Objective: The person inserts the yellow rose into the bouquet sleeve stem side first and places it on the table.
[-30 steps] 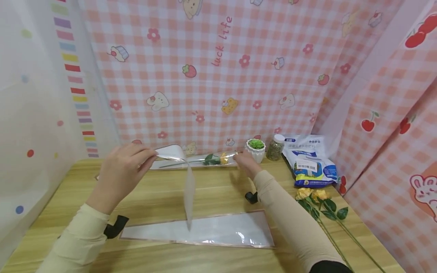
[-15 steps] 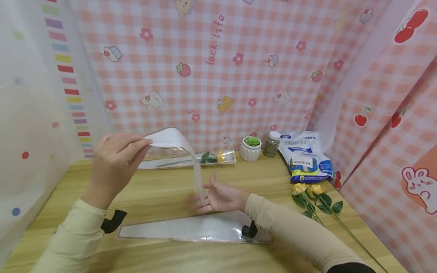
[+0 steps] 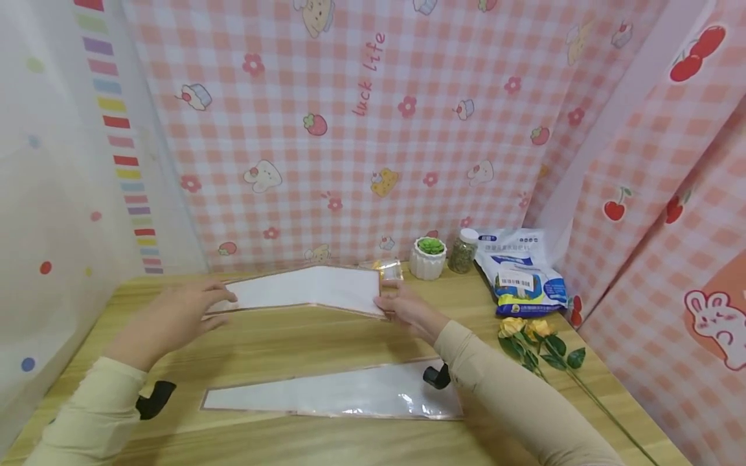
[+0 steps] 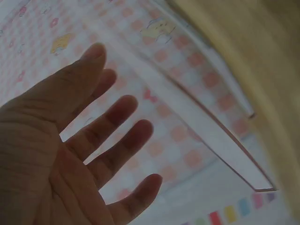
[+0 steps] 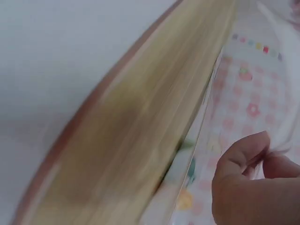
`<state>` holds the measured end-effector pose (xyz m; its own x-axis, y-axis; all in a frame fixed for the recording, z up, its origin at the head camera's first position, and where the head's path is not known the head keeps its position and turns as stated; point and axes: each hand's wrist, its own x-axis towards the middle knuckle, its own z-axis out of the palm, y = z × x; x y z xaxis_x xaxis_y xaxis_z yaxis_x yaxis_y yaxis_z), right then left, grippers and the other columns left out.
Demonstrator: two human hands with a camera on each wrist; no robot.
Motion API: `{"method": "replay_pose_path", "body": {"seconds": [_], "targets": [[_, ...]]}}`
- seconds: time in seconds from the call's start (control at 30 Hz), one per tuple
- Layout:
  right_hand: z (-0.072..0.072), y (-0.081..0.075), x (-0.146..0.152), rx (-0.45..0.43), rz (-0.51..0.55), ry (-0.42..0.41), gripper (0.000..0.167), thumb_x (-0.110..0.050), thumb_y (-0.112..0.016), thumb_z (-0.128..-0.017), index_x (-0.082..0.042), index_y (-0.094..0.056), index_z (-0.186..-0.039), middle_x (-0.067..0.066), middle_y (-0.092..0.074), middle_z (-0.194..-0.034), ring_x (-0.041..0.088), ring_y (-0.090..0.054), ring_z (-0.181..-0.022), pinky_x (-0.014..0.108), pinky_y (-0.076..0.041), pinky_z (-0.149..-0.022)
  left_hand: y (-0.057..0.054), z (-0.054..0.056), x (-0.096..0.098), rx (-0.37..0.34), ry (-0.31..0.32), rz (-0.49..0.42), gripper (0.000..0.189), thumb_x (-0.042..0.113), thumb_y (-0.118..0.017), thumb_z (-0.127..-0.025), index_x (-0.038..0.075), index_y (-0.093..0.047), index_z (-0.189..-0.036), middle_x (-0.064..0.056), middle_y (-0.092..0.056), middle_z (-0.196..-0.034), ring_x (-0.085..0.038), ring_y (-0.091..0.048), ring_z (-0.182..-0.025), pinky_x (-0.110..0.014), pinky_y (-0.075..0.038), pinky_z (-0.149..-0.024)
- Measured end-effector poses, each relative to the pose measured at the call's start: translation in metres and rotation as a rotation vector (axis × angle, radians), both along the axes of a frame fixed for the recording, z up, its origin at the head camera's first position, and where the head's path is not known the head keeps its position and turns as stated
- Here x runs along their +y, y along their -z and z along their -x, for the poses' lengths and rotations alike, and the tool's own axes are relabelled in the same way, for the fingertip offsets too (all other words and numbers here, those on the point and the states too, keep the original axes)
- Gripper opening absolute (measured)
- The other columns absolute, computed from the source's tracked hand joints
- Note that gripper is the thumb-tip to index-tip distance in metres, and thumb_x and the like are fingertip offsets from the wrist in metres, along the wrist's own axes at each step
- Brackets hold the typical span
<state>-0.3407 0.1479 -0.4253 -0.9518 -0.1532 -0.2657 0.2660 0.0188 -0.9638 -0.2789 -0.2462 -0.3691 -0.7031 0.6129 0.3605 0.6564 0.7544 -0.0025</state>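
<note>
A long tapered white flower sleeve (image 3: 309,288) with a brown border stretches between the hands above the back of the table. My right hand (image 3: 410,309) pinches its wide right end, finger and thumb together in the right wrist view. At the narrow end is my left hand (image 3: 175,320); its fingers are spread and apart from the sleeve in the left wrist view. A second flower sleeve (image 3: 344,393) lies flat on the table in front. Behind the raised one, a packed yellow rose is mostly hidden; only the clear wrapper's end (image 3: 393,268) shows in the head view.
Along the back right stand a potted succulent (image 3: 428,257), a jar (image 3: 463,251) of dried bits with a white lid, and a blue and white bag (image 3: 524,275). Two loose yellow roses (image 3: 527,329) lie at the right edge. Checked cloth (image 3: 326,149) hangs behind the wooden table.
My right hand has come from the back to the sleeve's hanging end and raised it. The sleeve went from folded over to stretched out. My left hand has lowered and let go.
</note>
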Motion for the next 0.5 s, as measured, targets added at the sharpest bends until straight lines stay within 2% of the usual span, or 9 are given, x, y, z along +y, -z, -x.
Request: {"method": "replay_pose_path", "body": {"seconds": [0.03,0.1,0.2,0.3,0.4,0.5], "targets": [[0.001,0.0,0.003,0.009,-0.039,0.005,0.06,0.003,-0.06,-0.098,0.002,-0.032,-0.152,0.01,-0.064,-0.099,0.013,-0.061,-0.07,0.022,-0.054,-0.06,0.005,0.001,0.0,-0.07,-0.022,0.019,0.028,0.02,-0.082,-0.086,0.009,-0.073,-0.111,-0.012,-0.069,-0.113,-0.033,-0.069,-0.095,-0.05,-0.059,-0.075],[0.001,0.001,0.008,0.035,-0.118,-0.017,0.059,0.003,-0.061,-0.097,0.001,-0.035,-0.15,0.007,-0.062,-0.091,0.013,-0.057,-0.068,0.022,-0.051,-0.06,0.015,0.003,0.003,-0.159,-0.056,0.039,0.035,0.022,-0.08,-0.089,0.008,-0.071,-0.12,-0.016,-0.066,-0.12,-0.036,-0.068,-0.101,-0.052,-0.058,-0.079],[0.001,0.002,0.013,0.081,-0.212,-0.068,0.053,0.005,-0.061,-0.097,0.002,-0.039,-0.144,0.005,-0.058,-0.082,0.013,-0.054,-0.067,0.023,-0.049,-0.06,0.026,0.008,0.018,-0.164,-0.057,0.031,0.046,0.028,-0.077,-0.091,0.006,-0.065,-0.13,-0.017,-0.064,-0.127,-0.037,-0.066,-0.108,-0.052,-0.057,-0.087],[0.0,0.005,0.015,0.137,-0.296,-0.087,0.046,0.006,-0.061,-0.096,0.002,-0.04,-0.138,0.004,-0.056,-0.078,0.013,-0.052,-0.065,0.023,-0.047,-0.057,0.036,0.014,0.04,-0.158,-0.059,0.021,0.06,0.035,-0.077,-0.091,0.006,-0.057,-0.141,-0.018,-0.06,-0.135,-0.038,-0.061,-0.118,-0.058,-0.052,-0.095],[-0.001,0.008,0.015,0.21,-0.353,-0.083,0.047,0.008,-0.06,-0.094,0.001,-0.036,-0.135,0.004,-0.054,-0.075,0.013,-0.049,-0.06,0.022,-0.044,-0.053,0.046,0.021,0.07,-0.214,-0.054,-0.02,0.076,0.041,-0.078,-0.088,0.008,-0.047,-0.15,-0.02,-0.053,-0.144,-0.041,-0.05,-0.132,-0.067,-0.043,-0.102],[-0.004,0.008,0.013,0.269,-0.363,-0.081,0.051,0.01,-0.059,-0.094,-0.001,-0.032,-0.136,0.004,-0.053,-0.073,0.013,-0.048,-0.058,0.022,-0.043,-0.053,0.056,0.029,0.103,-0.3,-0.048,-0.066,0.098,0.045,-0.083,-0.081,0.011,-0.034,-0.158,-0.023,-0.04,-0.155,-0.044,-0.038,-0.141,-0.073,-0.036,-0.105]]}}
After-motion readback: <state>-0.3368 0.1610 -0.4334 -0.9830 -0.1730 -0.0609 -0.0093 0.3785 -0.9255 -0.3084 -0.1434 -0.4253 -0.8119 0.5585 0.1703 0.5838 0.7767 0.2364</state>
